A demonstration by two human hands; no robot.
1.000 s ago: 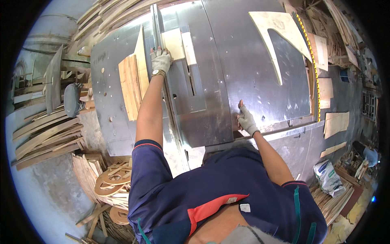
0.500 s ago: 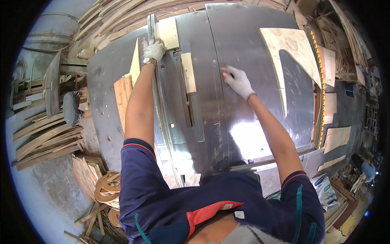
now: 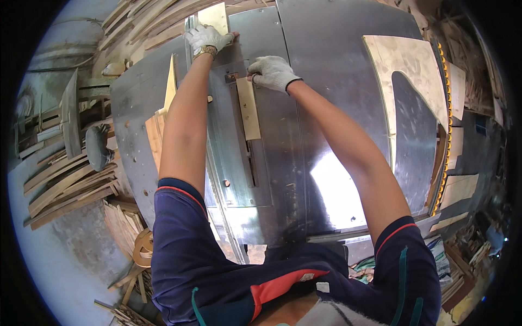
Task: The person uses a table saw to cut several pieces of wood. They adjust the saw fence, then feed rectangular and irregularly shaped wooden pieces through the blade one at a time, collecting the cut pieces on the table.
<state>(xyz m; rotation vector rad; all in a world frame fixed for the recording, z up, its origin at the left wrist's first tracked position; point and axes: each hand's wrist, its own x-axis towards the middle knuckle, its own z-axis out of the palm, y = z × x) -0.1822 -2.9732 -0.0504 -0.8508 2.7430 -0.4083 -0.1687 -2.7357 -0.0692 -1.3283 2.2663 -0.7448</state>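
My left hand [image 3: 209, 39], in a pale fingerless glove with a watch below, grips across the lower part of a pale wooden board [image 3: 213, 13] beside the metal rail [image 3: 218, 198] at the table's far edge. My right hand [image 3: 270, 73], similarly gloved, has its fingers curled at the top end of a narrow pale strip [image 3: 249, 114]; what the fingertips hold is hidden. The strip lies along a slot [image 3: 250, 165] in the steel table [image 3: 331, 65]. Left of my left forearm lie more wooden pieces [image 3: 154, 136].
A large curved plywood cutout [image 3: 413, 76] lies at right beside a yellow toothed strip [image 3: 446, 98]. Stacks of timber strips [image 3: 70, 185] stand at left, with a dark grey rounded object [image 3: 98, 146]. More boards [image 3: 457, 190] rest right of the table.
My right hand has moved from the table's lower right up and left to the narrow strip. My left hand has shifted to the far edge, now gripping the pale board.
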